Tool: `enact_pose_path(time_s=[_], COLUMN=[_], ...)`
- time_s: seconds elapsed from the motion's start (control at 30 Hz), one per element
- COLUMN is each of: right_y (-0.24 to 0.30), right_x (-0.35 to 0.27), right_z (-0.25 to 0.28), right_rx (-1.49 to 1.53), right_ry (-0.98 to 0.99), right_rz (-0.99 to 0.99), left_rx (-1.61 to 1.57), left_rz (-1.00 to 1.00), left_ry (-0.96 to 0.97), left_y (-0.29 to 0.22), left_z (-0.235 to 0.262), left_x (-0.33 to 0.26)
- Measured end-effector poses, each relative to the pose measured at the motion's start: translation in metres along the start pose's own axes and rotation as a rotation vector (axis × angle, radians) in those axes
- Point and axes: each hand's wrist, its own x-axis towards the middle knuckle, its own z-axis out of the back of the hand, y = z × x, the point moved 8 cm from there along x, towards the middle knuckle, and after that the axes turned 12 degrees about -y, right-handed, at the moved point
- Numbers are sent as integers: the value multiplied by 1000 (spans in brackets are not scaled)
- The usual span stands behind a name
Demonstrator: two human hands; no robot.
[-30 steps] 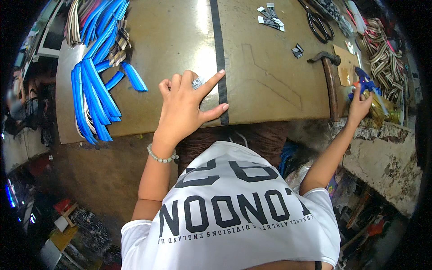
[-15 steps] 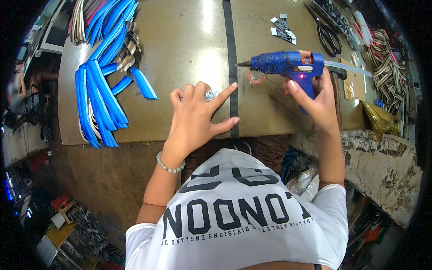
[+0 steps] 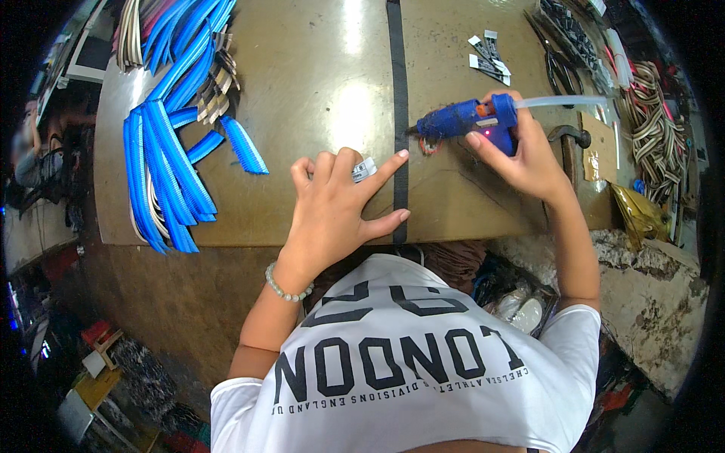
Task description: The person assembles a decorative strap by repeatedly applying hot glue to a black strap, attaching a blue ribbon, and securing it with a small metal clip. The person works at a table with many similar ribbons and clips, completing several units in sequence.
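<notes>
A narrow black webbing strap (image 3: 399, 68) runs straight across the table toward me. My left hand (image 3: 328, 200) presses on it, index fingertip and thumb tip spread apart along the strap. A small white label (image 3: 364, 170) shows between its index finger and the curled other fingers, which seem to hold it; part is hidden. In my right hand (image 3: 529, 155) is a blue hot glue gun (image 3: 457, 121), its small light glowing red. A translucent glue stick (image 3: 563, 101) sticks out of its back. The nozzle is at the strap's right edge; whether it touches cannot be made out.
Blue and white straps (image 3: 162, 166) lie bundled on the table's left. Several black-and-white labels (image 3: 491, 60) sit at the back right, near black scissors (image 3: 560, 68). A clamp (image 3: 570, 136) and bundled beige straps (image 3: 653, 113) are at the right.
My right hand has brought the glue gun down and closer to the strap, tilting it. My left hand keeps its place on the strap; more of the label shows. The whole view has shifted slightly.
</notes>
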Motion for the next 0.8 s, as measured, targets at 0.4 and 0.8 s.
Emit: enact_pose_path(time_s=[0.4, 0.8], right_y=[72, -204], right_x=[-8, -197], right_z=[0, 218], right_rx=[-447, -746], right_ry=[-30, -850], right_rz=[641, -802], left_rx=[10, -246], left_rz=[-22, -35], left_ry=[-35, -153], left_y=[-2, 8], left_z=[1, 15], left_x=[-1, -2])
